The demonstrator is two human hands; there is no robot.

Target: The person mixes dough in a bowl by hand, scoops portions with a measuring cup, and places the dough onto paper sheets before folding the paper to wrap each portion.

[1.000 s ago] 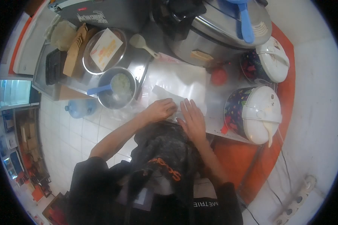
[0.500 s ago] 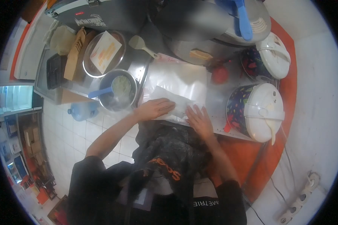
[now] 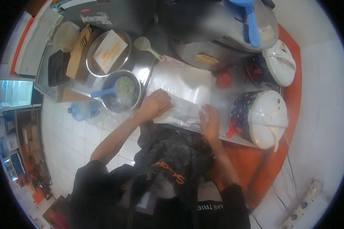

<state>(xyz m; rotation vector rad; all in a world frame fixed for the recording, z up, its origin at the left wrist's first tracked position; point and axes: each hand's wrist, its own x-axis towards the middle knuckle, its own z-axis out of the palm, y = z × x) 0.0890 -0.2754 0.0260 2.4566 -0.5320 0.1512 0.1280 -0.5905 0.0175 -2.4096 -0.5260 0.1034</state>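
Observation:
A folded sheet of white wrapping paper [image 3: 182, 110] lies across a stack of pale glossy sheets [image 3: 179, 82] on the metal counter. At its left end my left hand [image 3: 155, 104] is closed, with the fingers curled over the paper. My right hand [image 3: 210, 121] is at the right end, its fingers mostly stretched and slightly apart, the tips against the paper's edge. Whatever may lie inside the fold is hidden. Left of the stack stands a metal pot [image 3: 107, 82] with pale food [image 3: 125, 88] and a blue-handled utensil [image 3: 103, 92] in it.
Two patterned tubs with white lids, one near [image 3: 269, 118] and one farther back [image 3: 279, 63], stand at the right. A large grey cooker [image 3: 195, 49] is behind the sheets. A light spatula [image 3: 143, 44] and a round tray [image 3: 88, 63] with a card on it lie at back left.
My left hand has gone from lying flat to curled over the paper's left end. The right hand has shifted slightly right, to the other end. The paper now looks narrower, more folded.

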